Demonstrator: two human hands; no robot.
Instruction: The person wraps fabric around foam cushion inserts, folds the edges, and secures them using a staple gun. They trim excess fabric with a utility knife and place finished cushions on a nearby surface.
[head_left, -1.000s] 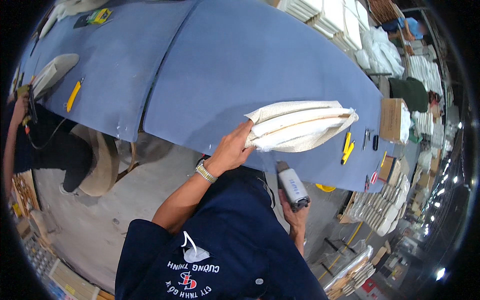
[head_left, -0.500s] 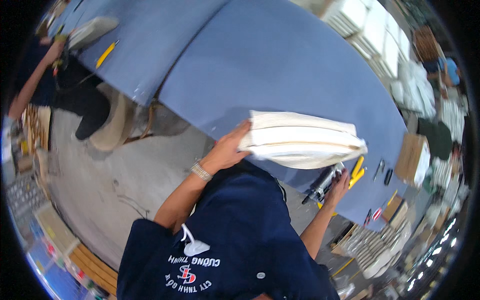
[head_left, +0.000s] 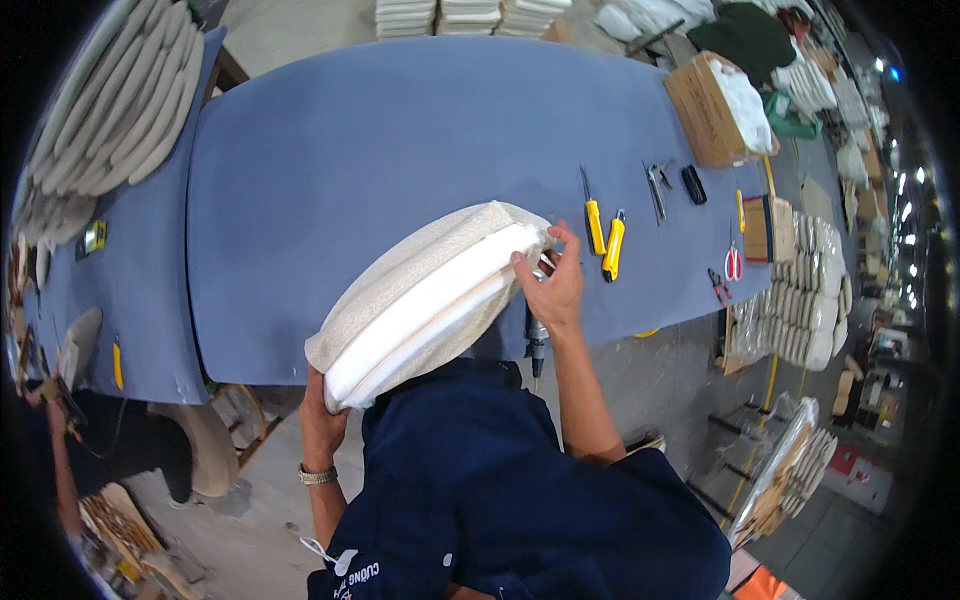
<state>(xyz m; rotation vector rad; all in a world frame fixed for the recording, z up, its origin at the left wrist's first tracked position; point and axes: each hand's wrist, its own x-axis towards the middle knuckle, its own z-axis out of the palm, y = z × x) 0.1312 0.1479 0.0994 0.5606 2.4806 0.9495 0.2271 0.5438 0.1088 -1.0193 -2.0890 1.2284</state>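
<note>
A seat cushion in beige fabric stands on its long edge at the front of the blue table. Its open side shows white padding and a thin tan board edge. My left hand grips the lower left end, its fingers partly hidden behind the cushion. At the upper right end, my right hand has thumb and fingers on the corner fabric. Just below that hand, a dark and silver tool with a pointed tip lies at the table's edge, partly covered by the cushion and my wrist.
Right of the cushion lie a yellow screwdriver, a yellow cutter, a metal tool and red-handled scissors. A cardboard box sits at the far right corner. Stacked cushions occupy the left table, where another person works.
The view has swung rightward. My right hand has gone from the dark tool to the cushion's right end. The cushion now slants, with its left end drawn down toward me.
</note>
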